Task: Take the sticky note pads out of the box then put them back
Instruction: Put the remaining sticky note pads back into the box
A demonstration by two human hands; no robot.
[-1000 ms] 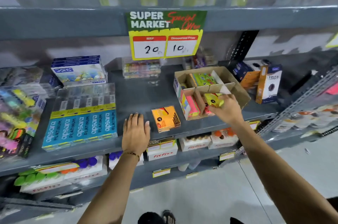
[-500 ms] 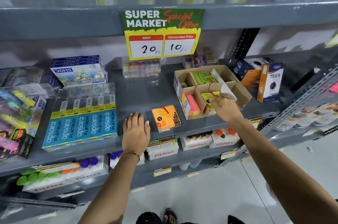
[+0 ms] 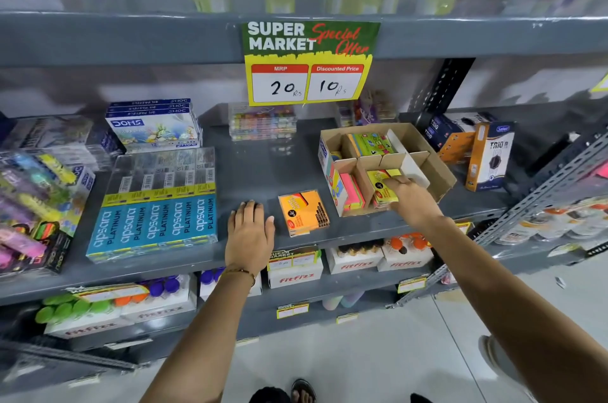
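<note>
Pressing a yellow pad (image 3: 383,187) into the box (image 3: 424,152), the right hand (image 3: 409,197) grips loosely; snagging a divider could tip it. Left hand (image 3: 250,231) lies flat, empty, beside the box.

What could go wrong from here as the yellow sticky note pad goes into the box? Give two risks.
1. The right hand presses the yellow pad beside a thin cardboard divider; it might bend.
2. The orange pad lies near the shelf edge; a brush could knock it off.
</note>
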